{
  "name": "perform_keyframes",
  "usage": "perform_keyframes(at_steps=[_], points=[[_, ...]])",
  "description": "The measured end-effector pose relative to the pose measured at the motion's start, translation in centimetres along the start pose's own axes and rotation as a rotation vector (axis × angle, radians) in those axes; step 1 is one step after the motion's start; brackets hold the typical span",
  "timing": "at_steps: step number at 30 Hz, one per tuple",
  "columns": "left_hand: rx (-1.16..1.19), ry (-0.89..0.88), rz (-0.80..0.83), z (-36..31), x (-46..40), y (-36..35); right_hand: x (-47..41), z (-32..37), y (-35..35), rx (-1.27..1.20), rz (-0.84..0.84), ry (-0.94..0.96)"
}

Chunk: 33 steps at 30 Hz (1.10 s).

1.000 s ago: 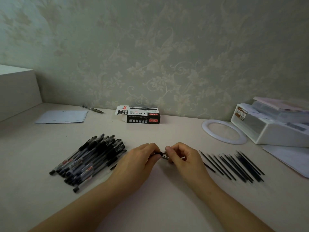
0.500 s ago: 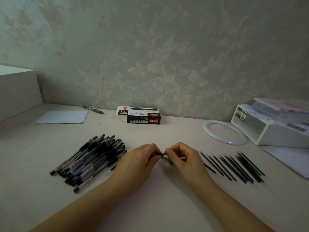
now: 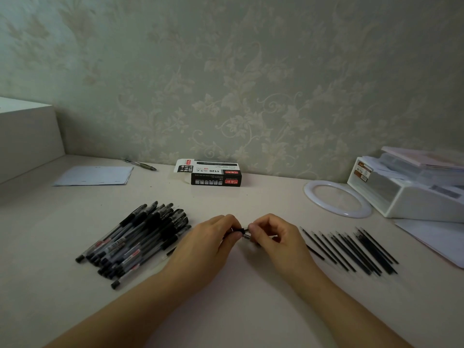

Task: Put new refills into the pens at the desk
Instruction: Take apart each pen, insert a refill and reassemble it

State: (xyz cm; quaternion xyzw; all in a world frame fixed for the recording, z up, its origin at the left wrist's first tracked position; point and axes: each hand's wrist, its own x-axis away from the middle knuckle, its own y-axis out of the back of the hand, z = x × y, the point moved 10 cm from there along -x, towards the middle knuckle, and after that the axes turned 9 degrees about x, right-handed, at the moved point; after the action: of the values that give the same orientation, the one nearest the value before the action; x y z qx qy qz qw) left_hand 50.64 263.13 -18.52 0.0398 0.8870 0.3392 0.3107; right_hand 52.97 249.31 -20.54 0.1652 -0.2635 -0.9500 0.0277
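Observation:
A black pen (image 3: pixel 239 231) lies across the desk's middle, held between both hands. My left hand (image 3: pixel 208 244) grips its barrel, whose back end pokes out by my left wrist. My right hand (image 3: pixel 273 237) pinches the silver tip piece (image 3: pixel 247 236) at the pen's front. A pile of several black pens (image 3: pixel 135 239) lies to the left. Several thin black refills (image 3: pixel 351 252) lie in a row to the right, one partly hidden under my right hand.
A black and white refill box (image 3: pixel 213 173) sits near the wall. A white ring (image 3: pixel 337 202) and a white storage box (image 3: pixel 411 189) stand at the right, papers (image 3: pixel 437 239) beside them. A paper sheet (image 3: pixel 95 175) and a lone pen (image 3: pixel 140 164) lie far left.
Both hands stay in place on the pen; my right fingers have shifted only slightly on the tip piece.

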Motion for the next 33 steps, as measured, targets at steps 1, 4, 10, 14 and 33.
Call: perform_keyframes(at_steps=[1, 4, 10, 14, 33], points=[[-0.001, 0.001, -0.006, 0.0, 0.0, 0.1, 0.0, 0.0, 0.0, -0.008, 0.006, 0.004], [0.001, 0.002, -0.014, 0.0, 0.0, 0.2, -0.1, 0.1, 0.0, -0.029, 0.010, 0.005], [0.011, -0.006, -0.019, -0.1, -0.1, 0.2, -0.1, -0.3, 0.4, -0.046, -0.044, -0.054], [0.021, 0.007, -0.020, 0.0, -0.1, 0.2, -0.2, -0.8, 0.9, -0.195, -0.078, -0.084], [0.010, 0.048, -0.033, 0.6, -0.1, 0.4, -0.7, -1.5, 2.4, 0.677, -0.128, 0.052]])
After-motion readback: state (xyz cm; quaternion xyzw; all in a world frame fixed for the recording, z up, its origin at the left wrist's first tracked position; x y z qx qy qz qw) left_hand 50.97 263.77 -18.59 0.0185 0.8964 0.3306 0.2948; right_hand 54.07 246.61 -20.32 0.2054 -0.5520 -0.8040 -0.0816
